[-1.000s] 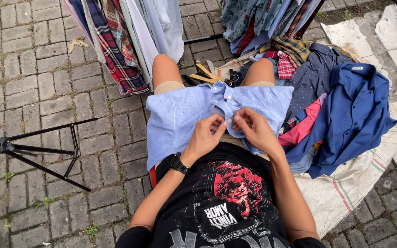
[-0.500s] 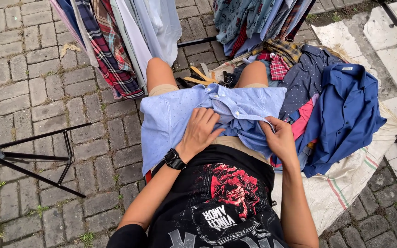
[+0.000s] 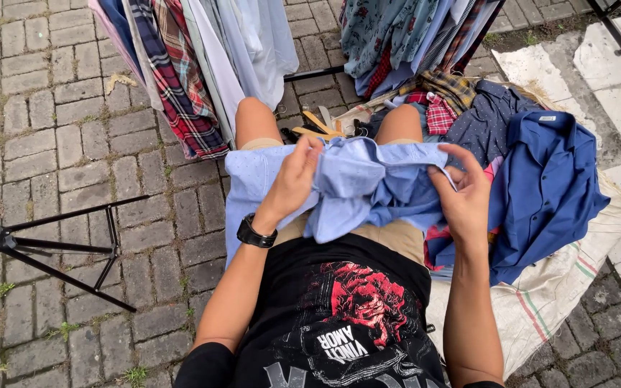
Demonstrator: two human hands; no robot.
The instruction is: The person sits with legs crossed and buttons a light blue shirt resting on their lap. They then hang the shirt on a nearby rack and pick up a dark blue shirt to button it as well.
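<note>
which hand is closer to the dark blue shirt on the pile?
Right. The right hand grips the light blue shirt at its right edge, just beside the dark blue shirt. The left hand holds the light blue shirt's other side, farther away.

Shirt (image 3: pixel 368 183) across the lap — tripod (image 3: pixel 52 241) left, clothes pile (image 3: pixel 533 172) right on sacking (image 3: pixel 540 302), hanging shirts (image 3: pixel 203 65) ahead.

Grey brick paving (image 3: pixel 59 144), black tripod (image 3: pixel 52 244), daylight.
</note>
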